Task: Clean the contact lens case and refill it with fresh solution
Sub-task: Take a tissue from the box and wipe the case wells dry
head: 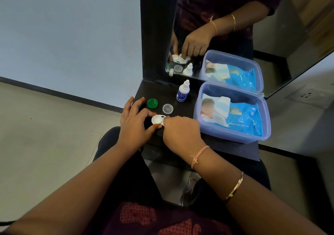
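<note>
Head view. My left hand (133,122) steadies the white lens case (157,120) on the dark surface (235,148); thumb and forefinger pinch its left end from either side, the other fingers (140,101) spread loose above the surface. Left well of the case is uncovered and shows white inside. My right hand (180,131) is curled over the right end of the case, fingers bent down and hidden by the knuckles, so I cannot tell what they hold or how tightly. In the mirror (226,35) the reflected hand presses something white into the case; detail too small to name.

Green cap (152,103) lies just behind the case, near my left fingertips, apart from it. Clear cap (167,108) lies beside the green one, to its right, also loose. Solution bottle (183,91) stands upright behind the clear cap, white nozzle cap on, blue label. Lilac plastic tub (233,135) sits on the right of the surface, holding a blue packet (244,119).
</note>
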